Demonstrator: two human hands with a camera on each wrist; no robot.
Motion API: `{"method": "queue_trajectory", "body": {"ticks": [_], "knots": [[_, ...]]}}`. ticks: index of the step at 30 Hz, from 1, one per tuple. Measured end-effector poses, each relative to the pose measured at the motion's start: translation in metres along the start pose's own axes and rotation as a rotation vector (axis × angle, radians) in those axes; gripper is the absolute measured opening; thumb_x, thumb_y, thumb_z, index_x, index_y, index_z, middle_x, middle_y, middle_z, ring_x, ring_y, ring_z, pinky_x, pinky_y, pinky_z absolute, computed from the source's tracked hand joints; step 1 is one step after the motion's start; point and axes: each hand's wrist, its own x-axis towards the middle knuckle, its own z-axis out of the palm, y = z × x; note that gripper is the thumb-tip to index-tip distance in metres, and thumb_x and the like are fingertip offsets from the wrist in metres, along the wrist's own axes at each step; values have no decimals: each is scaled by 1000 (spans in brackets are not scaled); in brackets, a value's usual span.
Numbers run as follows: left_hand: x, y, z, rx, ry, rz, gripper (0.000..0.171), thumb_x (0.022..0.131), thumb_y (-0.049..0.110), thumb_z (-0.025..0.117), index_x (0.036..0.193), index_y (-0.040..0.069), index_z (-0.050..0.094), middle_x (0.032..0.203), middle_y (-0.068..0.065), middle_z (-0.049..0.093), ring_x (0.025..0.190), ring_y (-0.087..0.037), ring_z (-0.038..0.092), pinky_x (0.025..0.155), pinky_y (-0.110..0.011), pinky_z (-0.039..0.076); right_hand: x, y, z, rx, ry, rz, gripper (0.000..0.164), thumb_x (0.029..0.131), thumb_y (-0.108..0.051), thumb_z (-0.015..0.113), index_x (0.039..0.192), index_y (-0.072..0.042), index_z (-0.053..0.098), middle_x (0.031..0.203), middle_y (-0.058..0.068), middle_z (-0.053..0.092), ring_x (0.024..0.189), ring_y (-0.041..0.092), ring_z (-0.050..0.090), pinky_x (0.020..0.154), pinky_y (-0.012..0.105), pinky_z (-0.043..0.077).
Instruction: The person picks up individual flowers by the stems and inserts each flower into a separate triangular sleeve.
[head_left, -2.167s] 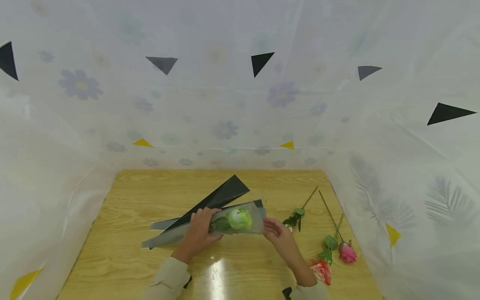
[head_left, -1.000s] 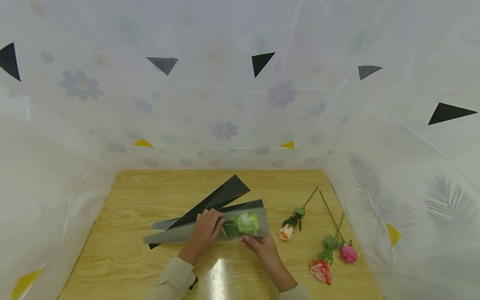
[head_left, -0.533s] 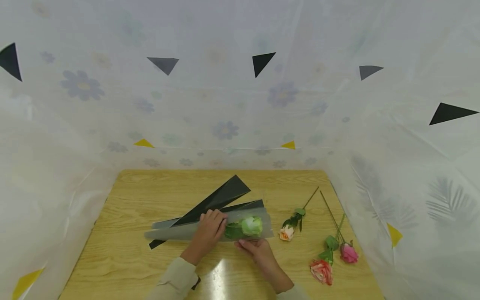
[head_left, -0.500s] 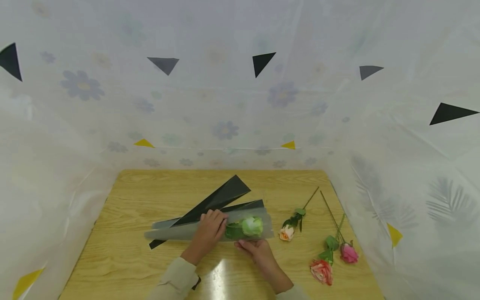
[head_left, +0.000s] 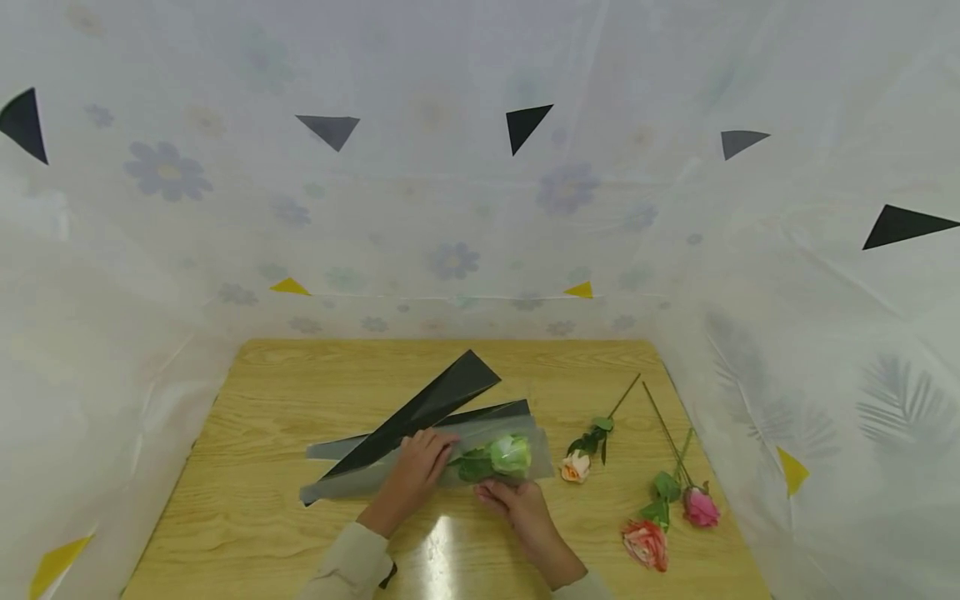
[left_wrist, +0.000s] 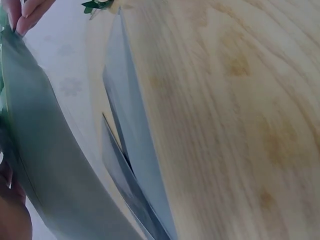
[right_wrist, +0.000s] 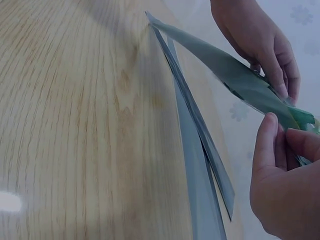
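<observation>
A pale green and white rose (head_left: 512, 455) lies in a translucent grey wrapping sheet (head_left: 330, 486), its bloom toward the right end. My left hand (head_left: 414, 468) holds the wrapped stem part from above, fingers curled over the sheet. With thumb and fingers, my right hand (head_left: 525, 512) pinches the sheet's near edge just below the bloom. The right wrist view shows the sheet (right_wrist: 220, 65) raised off the table at the hands, between my left hand (right_wrist: 262, 37) and right hand (right_wrist: 285, 185). Most of the stem is hidden in the wrap.
Folded black wrapping paper (head_left: 427, 404) lies behind the held sheet, with another black piece (head_left: 510, 410) beside it. On the right of the wooden table (head_left: 270, 533) lie a peach rose (head_left: 576, 467), a pink rose (head_left: 701, 506) and a coral rose (head_left: 647, 544).
My right hand has gone from the sheet's right end to its near edge below the bloom. My left hand, the rose and the sheet have shifted slightly right.
</observation>
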Motion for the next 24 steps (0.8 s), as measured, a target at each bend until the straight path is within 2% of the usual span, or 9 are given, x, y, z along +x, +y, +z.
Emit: {"method": "queue_trajectory", "body": {"ticks": [7,12,18,24], "knots": [[-15,-10,1,-42,-73,-103,25,96,19,51,119,15,59,104,7,59,96,-10,53,76,-39,39,6,16,-15,2,28,33,29,91,0,54,112,20,50,104,28,61,102,33,61,88,35,45],[-20,-11,4,-38,-112,-98,27,96,13,51,121,15,58,108,4,59,102,-14,53,84,-50,40,8,29,-25,46,23,39,33,91,0,54,116,19,45,102,22,63,104,34,59,90,35,44],[-20,-13,11,-35,-138,-109,27,94,9,53,120,16,60,112,6,60,105,-16,53,88,-51,39,10,37,-32,127,13,79,38,91,3,51,123,18,38,103,21,62,106,35,58,91,37,43],[-20,-15,19,-23,-150,-124,26,92,6,56,115,14,62,111,2,63,104,-20,56,89,-53,37,10,43,-37,229,-15,141,28,92,6,47,118,13,43,102,20,62,102,29,61,93,36,41]]}}
